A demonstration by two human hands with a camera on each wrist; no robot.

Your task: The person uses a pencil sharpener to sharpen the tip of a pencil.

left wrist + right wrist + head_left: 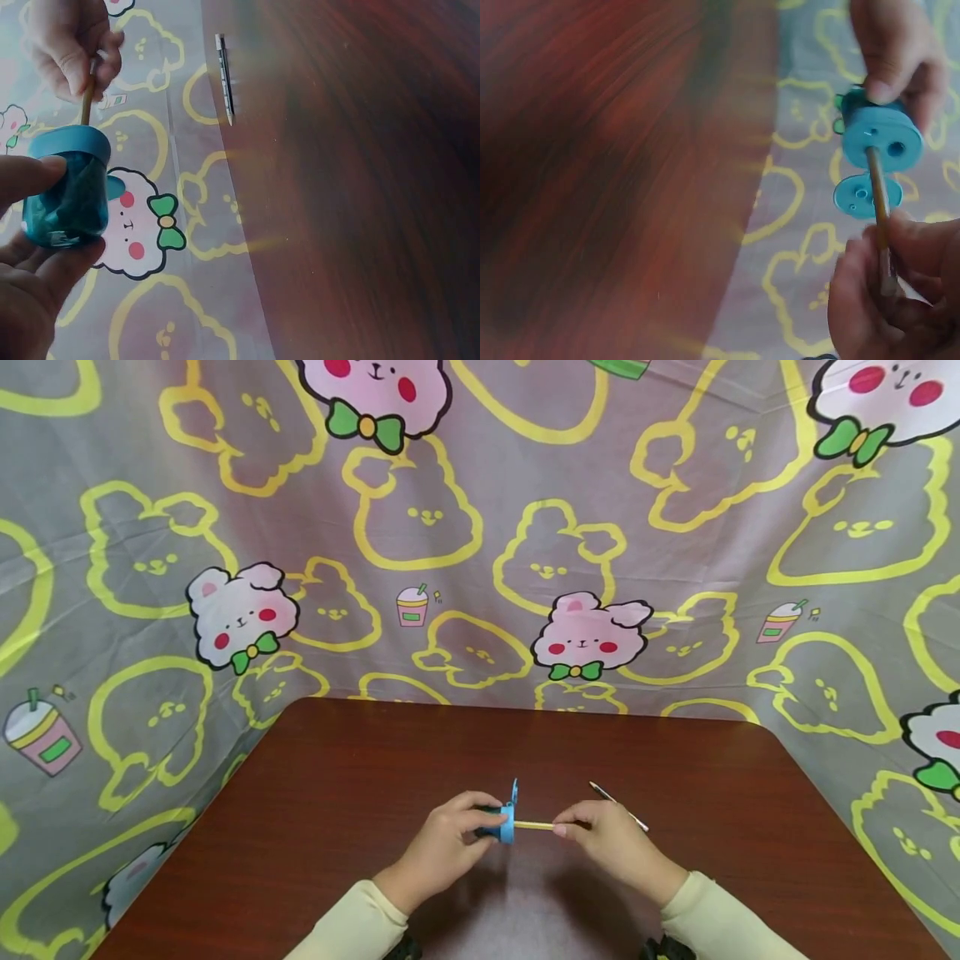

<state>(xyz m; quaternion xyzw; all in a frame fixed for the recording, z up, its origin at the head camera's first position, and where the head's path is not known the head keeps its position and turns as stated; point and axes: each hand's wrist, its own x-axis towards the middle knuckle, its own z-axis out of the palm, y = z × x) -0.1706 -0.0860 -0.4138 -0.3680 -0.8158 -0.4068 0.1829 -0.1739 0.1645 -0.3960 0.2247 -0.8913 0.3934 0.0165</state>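
Note:
A blue pencil sharpener (507,831) with a see-through shavings container (82,199) lies sideways between the two hands above the table. My left hand (444,842) grips its container between thumb and fingers. The round flip lid (853,196) hangs open from the sharpener's rim. Into one hole of the sharpener's face goes the end of a yellow pencil (534,826); a second, larger hole (896,148) beside it is bare. My right hand (615,842) pinches the pencil near its other end. The pencil's tip is hidden inside the sharpener.
Behind the right hand, a dark pencil with a white end (224,79) lies on the table. The brown wooden table (360,760) has a cartoon-patterned cloth (465,593) hung round its back and sides.

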